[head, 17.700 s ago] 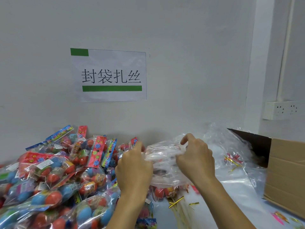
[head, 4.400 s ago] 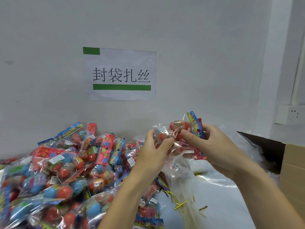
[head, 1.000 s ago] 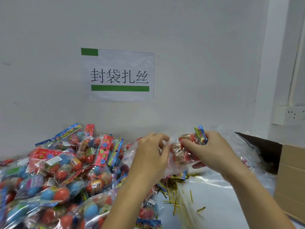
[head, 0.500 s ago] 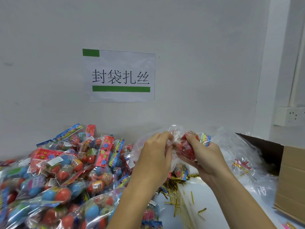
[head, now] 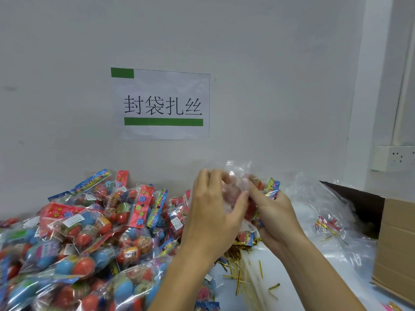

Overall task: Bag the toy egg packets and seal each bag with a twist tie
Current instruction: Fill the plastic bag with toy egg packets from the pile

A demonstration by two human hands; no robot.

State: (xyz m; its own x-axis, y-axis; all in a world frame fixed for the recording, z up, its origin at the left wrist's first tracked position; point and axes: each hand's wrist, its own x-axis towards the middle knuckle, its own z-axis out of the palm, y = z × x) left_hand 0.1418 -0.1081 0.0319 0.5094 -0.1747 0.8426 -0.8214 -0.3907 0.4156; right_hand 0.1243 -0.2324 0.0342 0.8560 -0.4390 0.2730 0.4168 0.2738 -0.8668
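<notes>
Both my hands are raised above the table's middle with a clear plastic bag [head: 238,169] between them. My right hand [head: 271,212] grips a bunch of toy egg packets [head: 270,186], red eggs with colourful header cards, partly inside the bag. My left hand [head: 213,209] holds the bag's film with curled fingers on its left side, thumb toward the right hand. Gold twist ties [head: 238,261] lie scattered on the table under my hands. How far the packets sit inside the bag is blurred.
A big heap of toy egg packets [head: 89,239] fills the left of the table. Loose clear bags [head: 325,212] lie at the right, beside an open cardboard box [head: 395,243]. A paper sign [head: 161,104] hangs on the wall, a socket [head: 393,158] at the far right.
My left hand has opened its grip slightly and shifted along the bag's film. The right hand has turned the packets a little to the right; the bag's top edge has risen.
</notes>
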